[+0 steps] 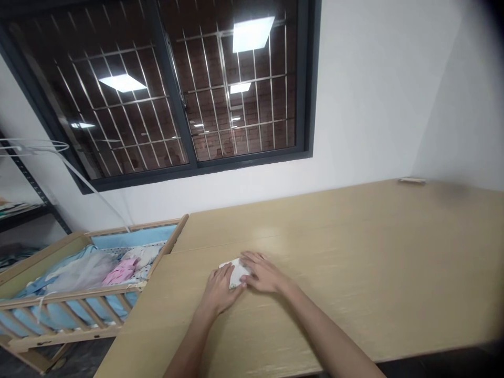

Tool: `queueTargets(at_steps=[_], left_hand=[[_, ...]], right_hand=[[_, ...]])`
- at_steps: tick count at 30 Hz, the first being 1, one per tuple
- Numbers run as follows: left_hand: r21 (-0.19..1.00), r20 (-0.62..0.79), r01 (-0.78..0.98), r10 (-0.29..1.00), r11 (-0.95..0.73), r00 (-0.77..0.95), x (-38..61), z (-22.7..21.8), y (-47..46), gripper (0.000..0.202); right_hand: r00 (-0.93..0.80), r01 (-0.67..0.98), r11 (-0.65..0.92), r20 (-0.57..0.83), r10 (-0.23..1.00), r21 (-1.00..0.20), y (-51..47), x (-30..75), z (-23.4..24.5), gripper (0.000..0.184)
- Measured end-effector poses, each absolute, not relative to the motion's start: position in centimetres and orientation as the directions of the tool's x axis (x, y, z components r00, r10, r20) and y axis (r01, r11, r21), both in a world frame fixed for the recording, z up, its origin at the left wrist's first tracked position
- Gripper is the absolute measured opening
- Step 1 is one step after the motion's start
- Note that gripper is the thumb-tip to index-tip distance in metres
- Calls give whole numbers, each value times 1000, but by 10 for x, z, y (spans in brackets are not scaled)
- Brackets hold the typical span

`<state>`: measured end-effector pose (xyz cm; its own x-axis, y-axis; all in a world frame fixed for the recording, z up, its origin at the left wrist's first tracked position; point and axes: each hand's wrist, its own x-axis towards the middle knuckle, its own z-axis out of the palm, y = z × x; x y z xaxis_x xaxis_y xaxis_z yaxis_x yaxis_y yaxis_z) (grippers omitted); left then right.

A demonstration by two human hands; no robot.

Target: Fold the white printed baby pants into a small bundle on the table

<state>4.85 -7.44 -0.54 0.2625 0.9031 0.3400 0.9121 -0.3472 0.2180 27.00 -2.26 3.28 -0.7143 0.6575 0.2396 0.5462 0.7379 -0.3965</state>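
A small white folded cloth [237, 274] with faint dark specks lies on the light wooden table [334, 252]. My left hand [220, 287] holds its left side, fingers over the top. On the other side, my right hand [264, 273] grips the right edge, its thumb near the front corner and its fingers bent over the far part. Both hands rest at table height and hide parts of the cloth. Whether it is a garment or a plain cloth cannot be made out.
A wooden crib [110, 294] with blue lining stands against the table's left end. Inside are a pink cloth [122, 270] and white netting [84, 270]. A small flat object [411, 180] lies at the far right. A barred window [197, 165] is behind.
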Motion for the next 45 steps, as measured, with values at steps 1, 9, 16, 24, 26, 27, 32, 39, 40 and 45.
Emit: queueTargets(at_steps=[1, 9, 16, 24, 26, 27, 32, 39, 40, 45], left_hand=[[231, 320, 914, 914, -332, 251, 48, -5, -75, 72], [393, 314, 875, 936, -282, 161, 38, -7, -69, 50], [515, 426, 817, 905, -261, 20, 34, 20, -74, 24], [831, 182, 556, 958, -29, -222, 55, 22, -126, 53], [732, 85, 672, 964, 111, -251, 66, 21, -134, 50], [672, 53, 722, 963, 162, -265, 71, 20, -136, 45], [522, 21, 813, 949, 258, -315, 90, 17, -143, 29], [195, 416, 974, 890, 112, -185, 121, 4, -172, 46], [181, 458, 981, 877, 69, -146, 128, -1, -176, 49], [106, 508, 994, 861, -28, -30, 151, -26, -189, 47]], right_hand=[[-726, 545, 735, 211, 654, -404, -21, 273, 33, 72], [-658, 494, 704, 310, 686, -510, 7, 269, 5, 61], [-479, 202, 563, 420, 771, -802, 11, 259, 22, 33], [-534, 162, 339, 207, 820, -927, 18, 251, 53, 56], [-553, 255, 324, 138, 822, -911, 26, 247, 47, 54], [-557, 317, 330, 107, 824, -889, 30, 245, 42, 52], [-547, 533, 399, 55, 835, -746, 41, 236, 16, 42], [-749, 408, 747, 276, 603, -525, -3, 236, 39, 45], [-801, 363, 798, 276, 531, -481, -15, 235, 45, 47], [-950, 176, 862, 148, 276, -475, -67, 231, 50, 53]])
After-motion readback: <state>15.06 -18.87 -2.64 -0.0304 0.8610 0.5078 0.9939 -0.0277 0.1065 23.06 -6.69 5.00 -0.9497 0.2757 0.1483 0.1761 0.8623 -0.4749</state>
